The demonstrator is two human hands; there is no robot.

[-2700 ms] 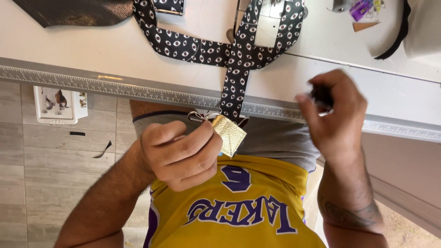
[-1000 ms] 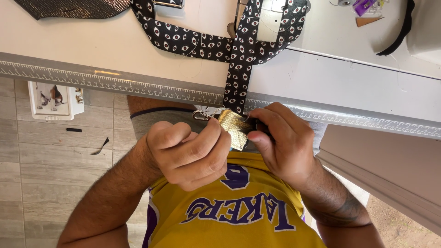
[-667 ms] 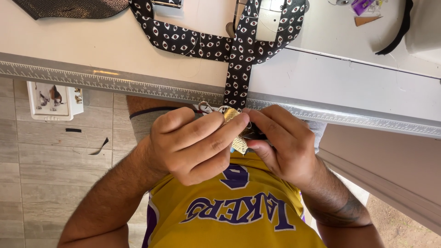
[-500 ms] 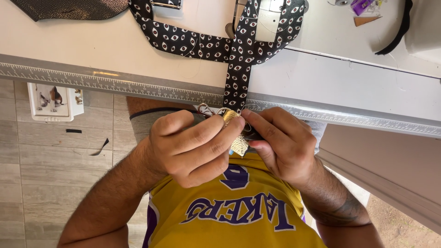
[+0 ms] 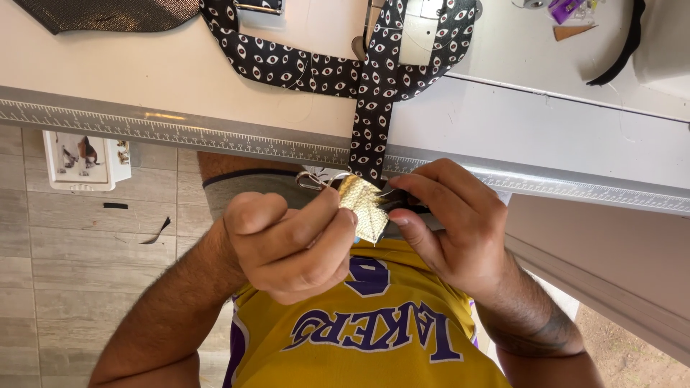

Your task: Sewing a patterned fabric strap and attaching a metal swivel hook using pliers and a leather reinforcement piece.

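My left hand (image 5: pixel 287 244) pinches a small gold woven tab (image 5: pixel 365 207) between thumb and fingers, just below the table edge. A silver metal clasp (image 5: pixel 310 179) sticks out beside the tab. A black strap with a white eye pattern (image 5: pixel 374 108) hangs down from the table to the tab. My right hand (image 5: pixel 453 223) closes on the strap's lower end, its fingertips touching the tab from the right. Something dark sits under those fingers, mostly hidden.
A metal ruler strip (image 5: pixel 180 133) runs along the white table's edge. On the table lie dark glittery fabric (image 5: pixel 108 13), a white sewing machine (image 5: pixel 420 29), a black curved band (image 5: pixel 618 54) and a purple item (image 5: pixel 564 8). A white box (image 5: pixel 79 158) sits on the tiled floor.
My right hand came in from the right and met the left hand at the tab. The left fingers covered the tab, then slid back, leaving more of it showing.
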